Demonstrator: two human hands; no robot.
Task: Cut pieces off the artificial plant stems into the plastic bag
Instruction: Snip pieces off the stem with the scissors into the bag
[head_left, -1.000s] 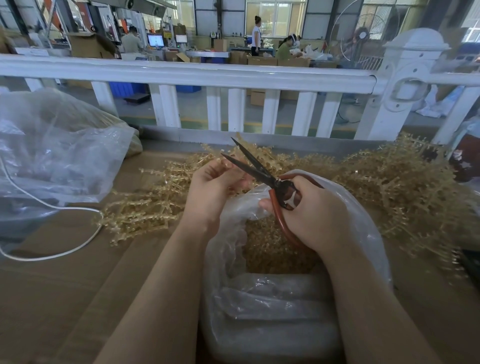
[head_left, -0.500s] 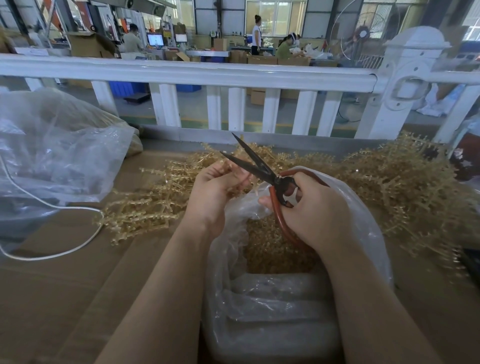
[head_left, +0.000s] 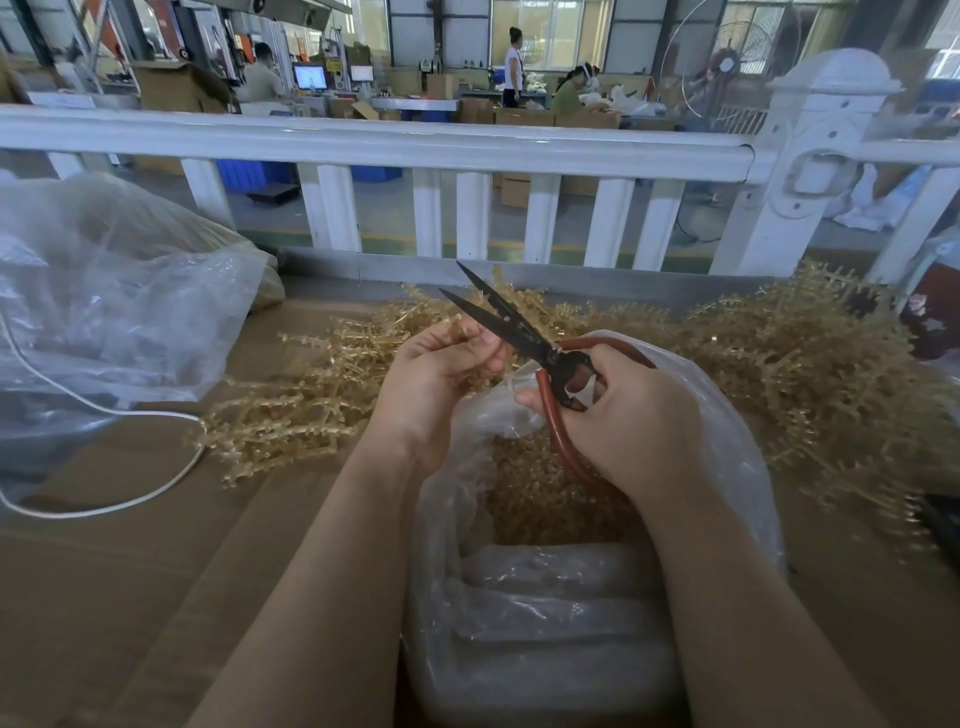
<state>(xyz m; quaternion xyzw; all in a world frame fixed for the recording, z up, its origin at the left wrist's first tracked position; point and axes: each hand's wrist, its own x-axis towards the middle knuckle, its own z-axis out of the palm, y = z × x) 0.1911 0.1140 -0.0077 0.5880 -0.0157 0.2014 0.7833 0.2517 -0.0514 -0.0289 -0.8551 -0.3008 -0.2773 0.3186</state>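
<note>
My right hand (head_left: 628, 421) grips the red handles of black-bladed scissors (head_left: 498, 319), whose blades stand apart and point up and to the left. My left hand (head_left: 434, 384) pinches a thin golden artificial plant stem (head_left: 511, 375) right beside the blades, above the mouth of the clear plastic bag (head_left: 727, 447). Inside the bag lies a heap of cut golden pieces (head_left: 540, 499). Piles of uncut golden stems spread across the table, one on the left (head_left: 291, 410) and a larger one on the right (head_left: 810, 374).
The brown cardboard-covered table (head_left: 130, 597) runs up to a white railing (head_left: 389, 140). A large clear bag (head_left: 104, 312) bulges at the left, with a white cord (head_left: 104, 410) looping over the table beside it. People work at benches far behind the railing.
Both hands and the scissors have risen slightly together. The blades stay apart and the stem is still pinched in my left hand.
</note>
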